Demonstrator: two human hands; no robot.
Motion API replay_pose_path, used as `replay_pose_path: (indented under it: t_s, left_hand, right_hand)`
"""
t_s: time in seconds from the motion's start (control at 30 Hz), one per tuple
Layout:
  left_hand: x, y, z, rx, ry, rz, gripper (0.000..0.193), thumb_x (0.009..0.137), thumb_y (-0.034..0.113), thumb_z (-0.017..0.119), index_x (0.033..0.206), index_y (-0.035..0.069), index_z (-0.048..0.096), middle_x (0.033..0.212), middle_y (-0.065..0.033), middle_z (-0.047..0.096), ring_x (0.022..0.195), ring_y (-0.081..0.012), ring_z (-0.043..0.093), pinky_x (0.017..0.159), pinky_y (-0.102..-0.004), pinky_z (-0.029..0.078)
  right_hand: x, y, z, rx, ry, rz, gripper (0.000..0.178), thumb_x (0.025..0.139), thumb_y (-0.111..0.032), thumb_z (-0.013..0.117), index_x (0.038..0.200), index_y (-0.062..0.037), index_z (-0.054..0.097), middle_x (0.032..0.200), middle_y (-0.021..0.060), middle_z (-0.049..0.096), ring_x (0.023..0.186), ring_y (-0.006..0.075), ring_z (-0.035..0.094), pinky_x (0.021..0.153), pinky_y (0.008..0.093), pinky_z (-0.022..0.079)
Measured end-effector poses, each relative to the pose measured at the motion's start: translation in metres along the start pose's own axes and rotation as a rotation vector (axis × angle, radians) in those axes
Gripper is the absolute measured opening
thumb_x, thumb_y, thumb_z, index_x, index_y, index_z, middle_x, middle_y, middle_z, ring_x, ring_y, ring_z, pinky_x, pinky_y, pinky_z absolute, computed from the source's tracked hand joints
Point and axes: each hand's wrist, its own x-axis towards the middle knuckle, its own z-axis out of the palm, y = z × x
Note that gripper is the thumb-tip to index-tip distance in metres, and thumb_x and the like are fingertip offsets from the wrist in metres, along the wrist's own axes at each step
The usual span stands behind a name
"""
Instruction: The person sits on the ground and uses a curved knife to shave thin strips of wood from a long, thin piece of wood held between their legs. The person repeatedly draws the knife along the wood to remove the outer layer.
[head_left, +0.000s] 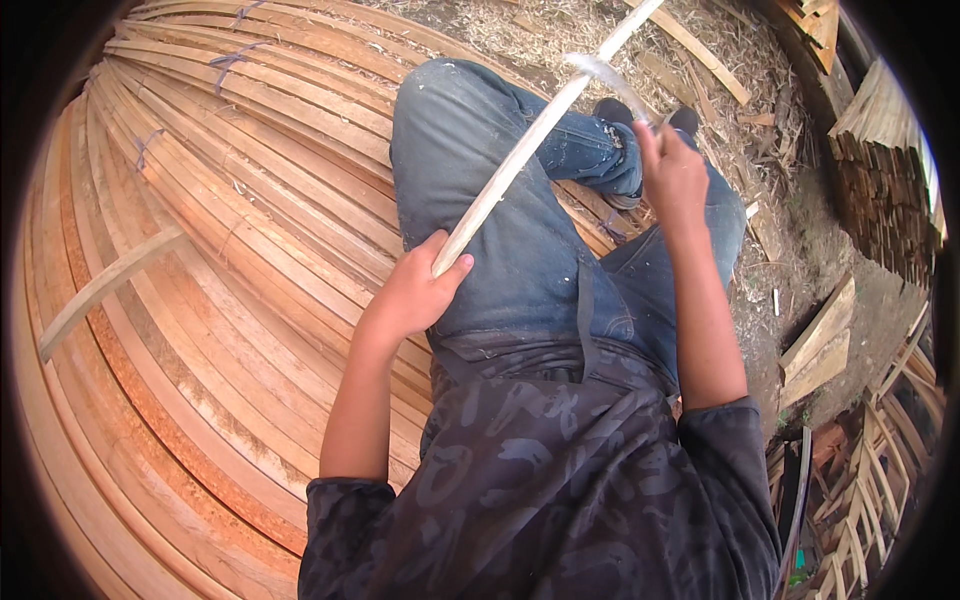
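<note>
My left hand [418,284] is closed around the near end of a long, pale wooden stick [518,155]. The stick slants up and to the right across my left thigh and runs out past the top edge of the picture. In my right hand [674,182], the fingers are wrapped around the handle of a knife [612,78]. Its thin, light blade is somewhat blurred and meets the stick near the far end that shows. Most of the handle is hidden in my fist.
Long wooden strips [250,215], tied in bundles, lie under and left of me. A loose curved strip [110,285] crosses them. Shavings [480,28] cover the ground ahead. Stacked thin wood [880,190] stands far right, with flat offcuts [822,340] nearer and slatted wood [868,490] below.
</note>
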Motion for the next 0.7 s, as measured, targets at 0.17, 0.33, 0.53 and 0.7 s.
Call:
replay_pose_path:
  t_s: [0.17, 0.33, 0.53, 0.7]
  left_hand:
    - [-0.006, 0.014, 0.004, 0.135, 0.073, -0.045, 0.033, 0.091, 0.029, 0.057, 0.089, -0.003, 0.049, 0.079, -0.0286, 0.060, 0.078, -0.0449, 0.060, 0.069, -0.0465, 0.046]
    - [-0.008, 0.013, 0.028, 0.346, 0.284, 0.001, 0.036, 0.087, 0.031, 0.061, 0.090, -0.002, 0.048, 0.069, -0.0282, 0.061, 0.069, -0.0452, 0.062, 0.062, -0.0493, 0.049]
    - [-0.018, 0.029, 0.028, 0.426, 0.259, -0.117, 0.045, 0.084, 0.039, 0.065, 0.091, -0.001, 0.046, 0.072, -0.0271, 0.062, 0.073, -0.0438, 0.063, 0.065, -0.0487, 0.050]
    - [-0.026, 0.021, 0.016, 0.388, 0.199, -0.061, 0.052, 0.081, 0.045, 0.066, 0.095, -0.001, 0.045, 0.077, -0.0247, 0.064, 0.075, -0.0405, 0.065, 0.066, -0.0469, 0.050]
  right_hand:
    - [0.041, 0.094, -0.028, 0.068, 0.103, 0.282, 0.061, 0.093, -0.055, 0.046, 0.072, 0.0004, 0.061, 0.066, 0.0171, 0.061, 0.059, 0.0282, 0.059, 0.059, 0.0405, 0.045]
    - [-0.025, 0.133, -0.012, 0.440, 0.070, 0.275, 0.052, 0.096, -0.039, 0.053, 0.063, 0.0005, 0.044, 0.054, 0.0024, 0.036, 0.052, 0.0106, 0.032, 0.048, 0.0328, 0.029]
    - [-0.071, 0.100, -0.005, 0.418, 0.068, 0.207, 0.047, 0.094, -0.031, 0.058, 0.064, 0.0013, 0.043, 0.054, 0.0034, 0.034, 0.054, 0.0113, 0.030, 0.048, 0.0320, 0.028]
    - [-0.068, 0.072, -0.006, 0.411, -0.030, 0.121, 0.041, 0.092, -0.028, 0.060, 0.069, 0.0037, 0.047, 0.055, 0.0090, 0.034, 0.055, 0.0131, 0.032, 0.049, 0.0345, 0.033]
